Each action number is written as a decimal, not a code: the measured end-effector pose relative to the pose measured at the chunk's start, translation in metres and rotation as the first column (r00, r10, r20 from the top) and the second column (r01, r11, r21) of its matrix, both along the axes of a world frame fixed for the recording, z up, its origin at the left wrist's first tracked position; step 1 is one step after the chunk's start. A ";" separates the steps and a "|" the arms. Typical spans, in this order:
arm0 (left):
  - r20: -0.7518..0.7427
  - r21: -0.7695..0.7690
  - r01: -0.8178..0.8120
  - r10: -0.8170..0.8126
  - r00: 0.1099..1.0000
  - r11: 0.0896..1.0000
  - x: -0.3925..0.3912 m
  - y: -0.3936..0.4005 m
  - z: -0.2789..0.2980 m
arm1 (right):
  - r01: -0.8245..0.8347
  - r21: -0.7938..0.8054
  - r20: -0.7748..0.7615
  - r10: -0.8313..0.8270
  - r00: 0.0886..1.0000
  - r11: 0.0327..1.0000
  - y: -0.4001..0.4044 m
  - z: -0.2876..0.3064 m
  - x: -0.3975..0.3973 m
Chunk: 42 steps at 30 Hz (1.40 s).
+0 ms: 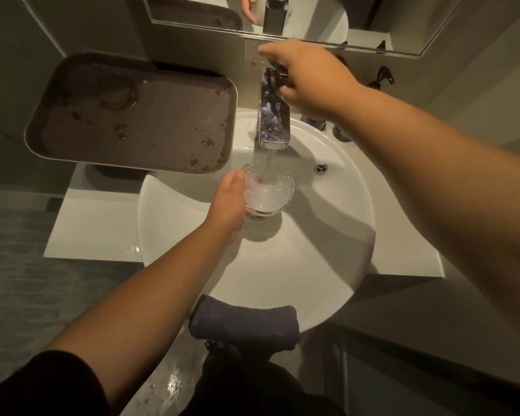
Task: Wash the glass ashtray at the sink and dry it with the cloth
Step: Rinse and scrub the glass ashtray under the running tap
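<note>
the left hand (227, 202) curls its fingers round the glass ashtray (267, 192), holding it over the middle of the sink (336, 235) right under the tap (274, 115), where running water foams white inside it. the right hand (305, 82) reaches to the back of the tap, fingers bent down around its lever. a dark folded cloth (243, 322) lies on the sink's near rim. a wet brown tray (132, 112) sits on the bench left of the tap.

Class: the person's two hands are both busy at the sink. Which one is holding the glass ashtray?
The left hand grips the glass ashtray under the running water; the right hand is up on the tap handle.
</note>
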<state>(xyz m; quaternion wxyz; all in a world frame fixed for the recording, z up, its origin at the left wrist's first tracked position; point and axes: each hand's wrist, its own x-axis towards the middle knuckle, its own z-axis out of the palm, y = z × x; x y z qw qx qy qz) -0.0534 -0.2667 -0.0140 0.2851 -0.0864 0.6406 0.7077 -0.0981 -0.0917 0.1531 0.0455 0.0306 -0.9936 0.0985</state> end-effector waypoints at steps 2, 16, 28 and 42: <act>0.010 -0.002 -0.006 0.006 1.000 1.000 -0.001 -0.001 0.001 | 0.088 -0.180 -0.078 -0.103 0.992 0.980 0.004 -0.013 0.018; -0.361 -0.414 0.102 -0.266 0.894 0.905 0.017 -0.006 0.005 | 0.621 -0.719 0.491 -0.405 0.772 0.313 -0.049 -0.144 0.114; -0.258 -0.780 0.202 -0.598 0.758 0.593 -0.018 -0.023 0.004 | 0.631 -0.606 0.557 -0.308 0.771 0.485 -0.053 -0.150 0.118; -0.064 -0.405 0.388 -0.449 0.891 0.828 0.003 -0.010 0.017 | 0.552 -0.694 0.511 -0.224 0.830 0.462 -0.029 -0.148 0.115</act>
